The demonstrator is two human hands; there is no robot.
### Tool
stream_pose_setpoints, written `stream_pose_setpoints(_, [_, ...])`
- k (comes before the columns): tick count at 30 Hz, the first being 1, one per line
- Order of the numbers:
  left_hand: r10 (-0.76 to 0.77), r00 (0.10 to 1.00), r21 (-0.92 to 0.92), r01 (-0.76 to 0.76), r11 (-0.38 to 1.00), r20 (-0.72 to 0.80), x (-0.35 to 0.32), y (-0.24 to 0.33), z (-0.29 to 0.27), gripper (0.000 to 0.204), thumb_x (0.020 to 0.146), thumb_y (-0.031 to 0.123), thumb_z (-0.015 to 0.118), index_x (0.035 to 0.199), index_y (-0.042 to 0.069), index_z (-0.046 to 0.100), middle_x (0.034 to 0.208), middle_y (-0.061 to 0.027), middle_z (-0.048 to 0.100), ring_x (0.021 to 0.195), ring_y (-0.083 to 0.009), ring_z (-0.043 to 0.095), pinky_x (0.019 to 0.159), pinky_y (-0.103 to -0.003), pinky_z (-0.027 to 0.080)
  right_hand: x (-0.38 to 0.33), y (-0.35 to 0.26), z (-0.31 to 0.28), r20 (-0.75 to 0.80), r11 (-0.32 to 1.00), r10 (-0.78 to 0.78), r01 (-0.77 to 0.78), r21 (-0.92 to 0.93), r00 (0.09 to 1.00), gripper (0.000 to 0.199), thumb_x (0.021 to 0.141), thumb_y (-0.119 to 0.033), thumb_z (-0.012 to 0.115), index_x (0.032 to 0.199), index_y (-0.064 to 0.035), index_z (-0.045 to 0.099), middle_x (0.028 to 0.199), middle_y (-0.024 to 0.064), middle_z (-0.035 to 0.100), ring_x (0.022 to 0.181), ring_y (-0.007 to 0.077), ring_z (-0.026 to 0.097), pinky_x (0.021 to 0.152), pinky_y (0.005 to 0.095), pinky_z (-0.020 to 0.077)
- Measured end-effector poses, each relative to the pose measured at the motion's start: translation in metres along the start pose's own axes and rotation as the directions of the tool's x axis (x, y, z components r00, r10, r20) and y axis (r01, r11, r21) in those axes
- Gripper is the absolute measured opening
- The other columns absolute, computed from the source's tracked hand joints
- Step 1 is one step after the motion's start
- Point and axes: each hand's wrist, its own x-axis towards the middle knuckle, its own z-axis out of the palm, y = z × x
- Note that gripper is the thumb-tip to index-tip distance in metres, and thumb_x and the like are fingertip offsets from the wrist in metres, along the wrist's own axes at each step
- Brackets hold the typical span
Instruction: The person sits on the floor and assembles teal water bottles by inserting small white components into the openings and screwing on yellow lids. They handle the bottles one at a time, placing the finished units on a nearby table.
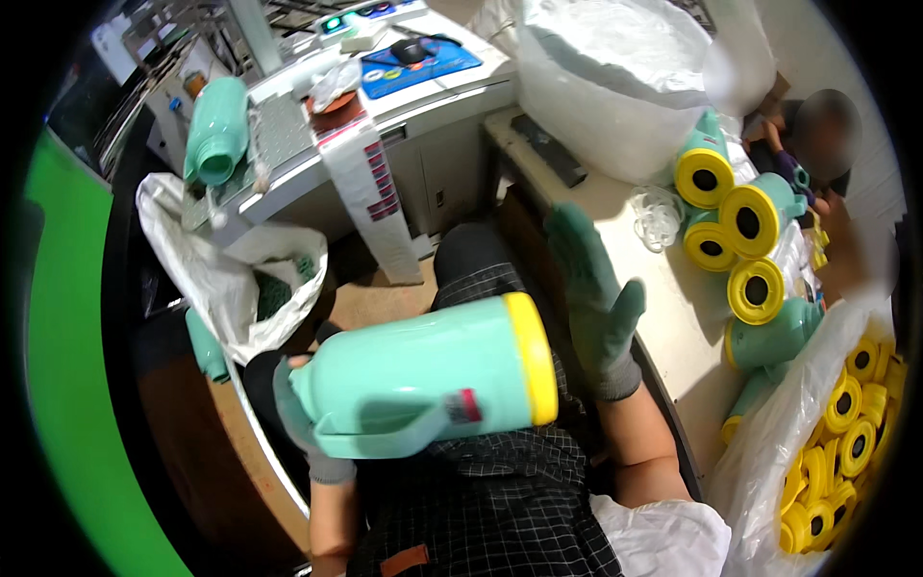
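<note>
A mint-green thermos jug (413,370) with a yellow base ring (531,360) lies sideways above my lap, its handle toward me. My left hand (300,409), in a grey-green work glove, is closed round the jug's narrower left end; part of the fingers is hidden behind it. To the right of the yellow ring, apart from it, my gloved right hand (596,303) is raised with the palm flat and the thumb spread. It holds nothing.
On the white table (663,356) to the right stand several green jugs with yellow bases (750,221). A clear bag of yellow rings (846,442) is at lower right. A white sack (260,279) with green bits sits left, and another person (817,144) works at far right.
</note>
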Motion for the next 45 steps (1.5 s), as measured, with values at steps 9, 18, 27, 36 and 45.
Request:
stream_pose_setpoints(9, [0.457,0.762,0.672,-0.634,0.383,0.459,-0.022,0.014,0.046,0.04,0.107,0.038,0.048,0.124,0.002,0.054,0.114,-0.0106,0.06,0.102,-0.0205,0.062,0.09,-0.032,0.049,-0.069,0.039,0.013,-0.322,0.915,-0.083,-0.056,-0.4,0.943,0.062,0.108,-0.049,0.044,0.145,-0.0003,0.054,0.122,0.015,0.055,0.107,0.0251,0.057,0.099,0.0332,0.0455])
stream_pose_setpoints(18, [0.44,0.562,0.443,-0.825,0.35,0.7,-0.049,0.034,0.098,0.059,0.101,0.044,0.06,0.147,0.013,0.042,0.127,-0.0141,0.054,0.111,-0.0259,0.059,0.092,-0.044,0.053,-0.047,0.021,-0.035,-0.46,0.988,0.135,-0.082,0.134,0.878,0.042,0.113,-0.03,0.043,0.136,0.001,0.06,0.125,0.0126,0.068,0.113,0.0174,0.065,0.1,0.0325,0.0536])
stream_pose_setpoints(27, [0.276,0.791,0.529,-0.581,0.618,0.546,-0.041,0.011,0.076,0.051,0.089,0.004,0.057,0.139,0.001,0.048,0.126,-0.0109,0.046,0.106,-0.0211,0.053,0.093,-0.036,0.049,-0.038,-0.122,-0.201,-0.823,0.873,-0.225,0.482,0.067,0.522,0.068,0.099,-0.064,0.052,0.15,-0.018,0.049,0.151,0.0094,0.053,0.135,0.03,0.054,0.109,0.0558,0.0491])
stream_pose_setpoints(36, [0.075,0.838,0.577,-0.434,0.692,0.541,-0.049,-0.014,0.087,0.042,0.084,-0.004,0.057,0.126,0.002,0.056,0.12,-0.0067,0.052,0.096,-0.0142,0.052,0.089,-0.029,0.046,-0.056,-0.158,-0.355,-0.892,0.825,-0.448,0.411,-0.389,0.055,0.035,0.098,-0.025,0.071,0.127,-0.0068,0.064,0.12,0.0131,0.072,0.108,0.0297,0.072,0.097,0.0442,0.0607])
stream_pose_setpoints(45, [0.189,0.678,0.53,-0.692,0.49,0.71,-0.035,-0.01,0.066,0.051,0.082,0.005,0.082,0.127,0.004,0.058,0.123,-0.0163,0.06,0.111,-0.0315,0.062,0.093,-0.043,0.051,-0.098,-0.093,-0.345,-0.48,0.621,-0.673,0.077,-0.78,0.563,0.038,0.101,-0.02,0.058,0.137,-0.0073,0.058,0.13,0.0165,0.065,0.113,0.0305,0.065,0.097,0.0434,0.0542])
